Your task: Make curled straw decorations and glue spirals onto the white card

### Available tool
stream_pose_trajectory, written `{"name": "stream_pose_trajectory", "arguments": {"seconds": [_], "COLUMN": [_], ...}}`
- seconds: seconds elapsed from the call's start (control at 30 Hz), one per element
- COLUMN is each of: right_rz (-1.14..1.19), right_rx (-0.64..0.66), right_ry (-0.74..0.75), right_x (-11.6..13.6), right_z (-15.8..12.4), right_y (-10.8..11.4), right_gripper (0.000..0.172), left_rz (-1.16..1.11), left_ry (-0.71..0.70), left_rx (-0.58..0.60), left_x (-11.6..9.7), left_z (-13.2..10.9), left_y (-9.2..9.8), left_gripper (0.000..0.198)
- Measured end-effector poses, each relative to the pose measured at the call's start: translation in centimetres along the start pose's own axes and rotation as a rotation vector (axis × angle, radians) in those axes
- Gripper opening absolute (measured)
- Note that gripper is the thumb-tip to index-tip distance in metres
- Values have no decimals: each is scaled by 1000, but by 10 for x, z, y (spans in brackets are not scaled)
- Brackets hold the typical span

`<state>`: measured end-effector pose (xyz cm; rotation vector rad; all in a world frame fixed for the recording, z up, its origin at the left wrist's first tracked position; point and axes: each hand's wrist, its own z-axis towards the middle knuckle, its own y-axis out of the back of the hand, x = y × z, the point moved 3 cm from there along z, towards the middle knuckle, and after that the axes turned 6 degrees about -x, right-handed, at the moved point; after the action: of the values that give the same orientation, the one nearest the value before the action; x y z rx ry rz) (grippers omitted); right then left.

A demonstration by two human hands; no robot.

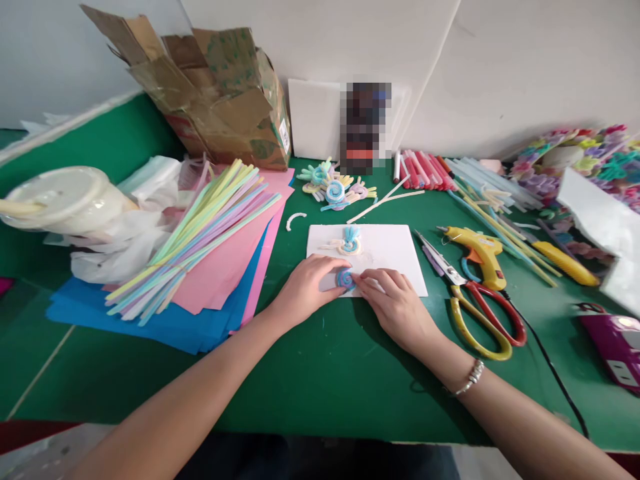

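A small blue and purple spiral (345,279) lies at the front edge of a white sheet (400,257). My left hand (305,287) curves around it from the left, thumb and forefinger on its rim. From the right, the fingertips of my right hand (395,303) press together at the spiral's edge. Just behind it on the sheet sits a small blue and cream piece (350,241) made of fuzzy stems. More finished-looking pastel pieces, one with a blue spiral (335,193), are heaped behind the sheet.
Fuzzy stems (200,233) lie over pink and blue sheets (145,323) at left. Scissors (480,313) and a yellow glue gun (477,250) with a cord lie at right. A cardboard box (225,107) stands behind; a purple power strip (613,347) is far right.
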<state>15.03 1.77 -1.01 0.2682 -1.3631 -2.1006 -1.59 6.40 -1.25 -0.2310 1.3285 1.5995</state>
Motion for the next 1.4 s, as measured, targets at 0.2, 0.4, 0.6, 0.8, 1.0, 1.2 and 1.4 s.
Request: {"name": "stream_pose_trajectory", "arguments": {"seconds": [0.2,0.4,0.6,0.8,1.0,1.2,1.4], "right_rz": [23,62,103,110,132,217,255], "right_rx": [13,23,33,35,35,-26,-63], "right_ry": [-21,-39,-85,-91,-105,-134,-119], "right_x": [-1,-3,-4,-4,-5,-6,-5], "right_z": [0,0,-1,1,0,1,2], "right_y": [0,-1,-1,-1,-2,2,6], "right_gripper": [32,32,34,33,35,32,28], "left_rz": [-24,-43,-41,-26,20,38,56], "left_ry": [-9,-26,-30,-61,-66,-86,-83], "left_rx": [15,21,20,35,53,50,54], "left_x": [1,1,3,0,-2,-2,-2], "left_z": [4,6,6,6,5,5,5], "left_y": [1,2,2,2,1,0,1], "left_gripper": [29,29,23,21,16,15,15]}}
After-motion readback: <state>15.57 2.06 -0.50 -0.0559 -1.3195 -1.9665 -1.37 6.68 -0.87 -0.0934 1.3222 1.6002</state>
